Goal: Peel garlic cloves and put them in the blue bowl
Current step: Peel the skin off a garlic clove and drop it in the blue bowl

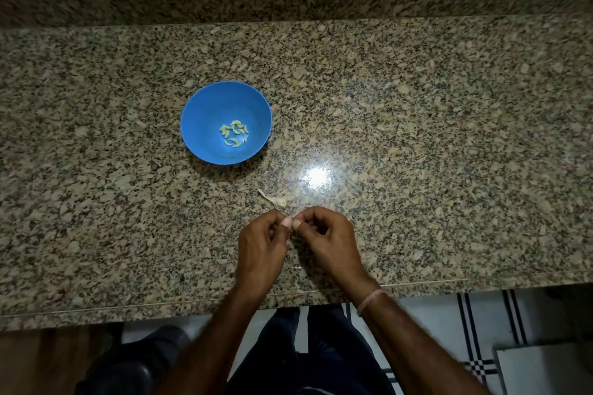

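Blue bowl point(205, 106) with pale cloves point(235, 133)

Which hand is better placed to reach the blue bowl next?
Probably left. The blue bowl sits forward-left of both hands; the left hand is nearer, while the right hand would cross it.

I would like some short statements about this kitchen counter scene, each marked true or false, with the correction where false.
1. The blue bowl holds peeled garlic cloves. True.
2. The bowl stands to the right of the left hand and the right hand. False: it stands to their left, farther from the person.
3. A garlic piece lies on the counter just beyond the hands. True.
4. The right hand lies flat on the counter. False: its fingers are curled, and with the left hand it pinches a small thing, mostly hidden.
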Demonstrator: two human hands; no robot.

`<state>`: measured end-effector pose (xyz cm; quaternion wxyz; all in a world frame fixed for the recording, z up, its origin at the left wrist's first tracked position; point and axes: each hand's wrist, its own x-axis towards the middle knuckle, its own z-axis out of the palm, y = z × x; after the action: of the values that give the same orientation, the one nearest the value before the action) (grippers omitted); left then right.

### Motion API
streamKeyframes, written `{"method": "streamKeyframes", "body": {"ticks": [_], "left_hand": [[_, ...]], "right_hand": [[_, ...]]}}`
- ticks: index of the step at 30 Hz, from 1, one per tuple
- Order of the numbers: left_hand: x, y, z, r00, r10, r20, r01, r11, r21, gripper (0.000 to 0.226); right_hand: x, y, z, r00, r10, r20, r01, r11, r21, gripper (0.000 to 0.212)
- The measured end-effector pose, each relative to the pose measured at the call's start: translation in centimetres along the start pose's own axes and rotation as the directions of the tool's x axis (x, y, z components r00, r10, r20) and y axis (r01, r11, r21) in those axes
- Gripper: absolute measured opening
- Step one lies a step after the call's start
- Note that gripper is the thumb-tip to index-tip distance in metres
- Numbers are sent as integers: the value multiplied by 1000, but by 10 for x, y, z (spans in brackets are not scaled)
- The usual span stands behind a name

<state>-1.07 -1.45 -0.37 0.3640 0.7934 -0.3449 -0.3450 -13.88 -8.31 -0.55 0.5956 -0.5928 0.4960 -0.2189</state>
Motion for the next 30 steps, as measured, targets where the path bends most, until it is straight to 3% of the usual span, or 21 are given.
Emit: {"method": "streamKeyframes", "body": {"ticks": [2, 7, 11, 13, 16, 21, 23, 25, 27, 30], "left_hand": [[0, 1, 0, 1000, -27, 16, 27, 999, -19, 28], [0, -1, 2, 943, -236, 234, 308, 883, -354, 31], [0, 1, -1, 990, -44, 135, 59, 992, -109, 29], [1, 2, 0, 995, 29, 92, -27, 999, -28, 27], [2, -1, 0, 990, -46, 136, 62, 991, -116, 28], [2, 4, 0, 917, -241, 317, 351, 865, -358, 32], [2, 4, 1, 935, -237, 263, 314, 899, -305, 32], [0, 3, 1, 977, -145, 154, 165, 979, -122, 32], [-1, 5, 3, 993, -76, 90, 78, 997, -19, 29], [-1, 5, 5, 992, -104, 71, 106, 994, -34, 21]], "right_hand": [[0, 0, 0, 999, 43, 26, -45, 995, 89, 4], [2, 0, -5, 998, 2, 69, -10, 992, 122, 4], [3, 2, -3, 993, 75, 93, -93, 974, 205, 6], [3, 1, -2, 989, 103, 110, -129, 956, 263, 6], [3, 0, -2, 988, 103, 114, -134, 942, 308, 6], [3, 1, -5, 995, 43, 85, -58, 981, 183, 6], [2, 1, -5, 997, -2, 79, -7, 992, 124, 5], [2, 1, -2, 998, -9, 61, 3, 996, 93, 3], [1, -1, 0, 1000, -5, 27, 3, 997, 77, 4], [3, 1, 0, 1000, -16, 13, 16, 998, 64, 6]]}}
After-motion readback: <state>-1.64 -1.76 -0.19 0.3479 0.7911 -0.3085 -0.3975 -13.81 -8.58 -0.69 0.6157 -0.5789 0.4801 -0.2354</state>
